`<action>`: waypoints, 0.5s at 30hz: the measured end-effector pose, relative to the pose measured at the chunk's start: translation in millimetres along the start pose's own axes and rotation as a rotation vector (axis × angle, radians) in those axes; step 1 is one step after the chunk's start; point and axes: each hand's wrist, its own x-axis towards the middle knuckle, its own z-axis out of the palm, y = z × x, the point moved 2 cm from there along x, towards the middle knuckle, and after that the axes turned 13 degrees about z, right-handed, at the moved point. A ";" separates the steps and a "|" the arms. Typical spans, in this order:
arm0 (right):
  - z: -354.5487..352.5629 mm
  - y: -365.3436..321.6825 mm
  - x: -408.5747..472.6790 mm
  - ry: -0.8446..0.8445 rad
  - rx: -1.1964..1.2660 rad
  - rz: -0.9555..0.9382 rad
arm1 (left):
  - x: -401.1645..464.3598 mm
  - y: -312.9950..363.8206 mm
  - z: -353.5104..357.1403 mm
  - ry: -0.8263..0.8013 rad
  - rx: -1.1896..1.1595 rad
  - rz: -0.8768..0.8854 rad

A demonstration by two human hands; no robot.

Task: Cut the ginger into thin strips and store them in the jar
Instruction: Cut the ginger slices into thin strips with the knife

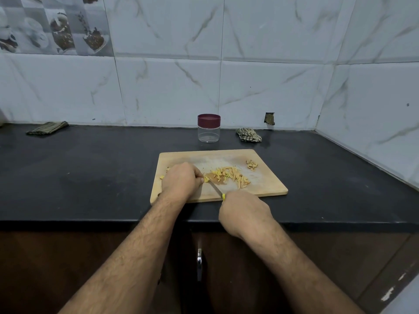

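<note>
A folded cloth point(47, 128) is lying far left on the dark tabletop point(90, 168), against the tiled wall. Moving right, the wooden cutting board point(267, 189) is sitting near the front edge, and the left hand point(181, 180) is resting on its left part, fingers curled down over a small piece of ginger point(205, 179) — only a yellow sliver of it is showing at the fingertips. A couple of stray bits are lying by the board's left edge.

Just right of that hand, the knife point(215, 188) is running diagonally, its blade pointing up and left toward the held piece, its handle coming back to the right hand point(244, 211), which is wrapped round it at the board's front edge. So the uncut piece is lying directly left of the blade, touching or almost touching it, and the left hand is the nearer one; the coming slice looks to depend on the blade staying just beside those curled fingertips.

Right of the blade, the pile of ginger strips point(231, 176) is spreading across the board's middle, with a small heap of peel scraps point(251, 165) at the far right corner.

Behind the board, the jar point(208, 130) is standing upright with its maroon lid on — well apart from the strips. A second crumpled cloth point(248, 134) is lying to its right.
</note>
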 end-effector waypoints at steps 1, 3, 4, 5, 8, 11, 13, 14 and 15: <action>-2.5 -1.7 0.5 0.008 0.012 -0.007 | -0.6 -0.2 0.2 0.005 -0.004 -0.005; -6.5 -6.4 2.9 0.024 0.031 -0.022 | -0.9 -0.7 0.4 0.013 -0.021 -0.019; -7.2 -8.9 4.7 0.026 0.037 -0.027 | -1.4 -0.6 0.1 0.015 -0.029 -0.027; -7.0 -11.7 7.0 0.022 0.041 -0.031 | -1.5 -0.5 -0.6 0.017 -0.033 -0.035; -2.9 -18.8 14.4 0.006 0.048 -0.038 | -0.6 -1.7 -0.1 0.013 -0.039 -0.047; -0.1 -22.1 19.6 0.004 0.044 -0.047 | -0.5 -2.0 1.0 0.017 -0.049 -0.057; -0.4 -22.4 22.0 0.006 0.043 -0.053 | -0.6 -1.7 1.7 0.028 -0.048 -0.062; -1.0 -22.4 22.9 0.007 0.041 -0.055 | -0.6 -1.4 1.5 0.031 -0.045 -0.064; -1.5 -22.9 23.6 0.006 0.038 -0.054 | -0.3 -1.5 1.7 0.028 -0.046 -0.066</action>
